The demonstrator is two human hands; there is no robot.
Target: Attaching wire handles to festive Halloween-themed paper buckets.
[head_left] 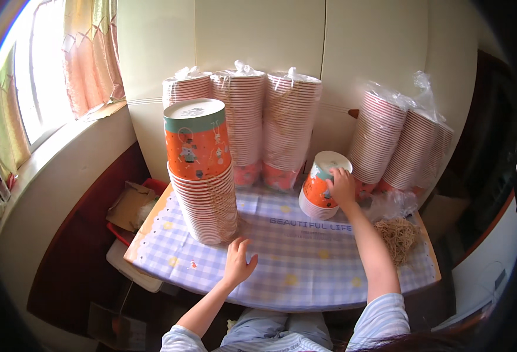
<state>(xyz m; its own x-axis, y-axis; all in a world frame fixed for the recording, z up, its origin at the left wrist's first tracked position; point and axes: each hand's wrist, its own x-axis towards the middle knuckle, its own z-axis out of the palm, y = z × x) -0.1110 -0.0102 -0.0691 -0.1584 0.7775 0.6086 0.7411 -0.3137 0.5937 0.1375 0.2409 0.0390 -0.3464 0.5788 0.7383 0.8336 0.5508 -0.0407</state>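
Note:
A tall stack of upside-down paper buckets (202,202) stands on the left of the table. Its top bucket shows an orange and green printed side, and tan strands run along the stack's right side. By its base my left hand (241,262) hovers near the tabletop, fingers apart and holding nothing. Farther right is a short stack of the same paper buckets (318,193), also upside down and tilted slightly. My right hand (342,186) has its fingers curled over the upper edge of that stack. Part of the stack's right side is hidden by the hand.
Behind stand bagged bucket stacks (239,117), with further bagged stacks (381,132) at the right. A heap of thin tan strands (397,240) and crumpled clear plastic (390,204) lie on the checked tablecloth (288,258). A red bin (155,186) sits left of the table.

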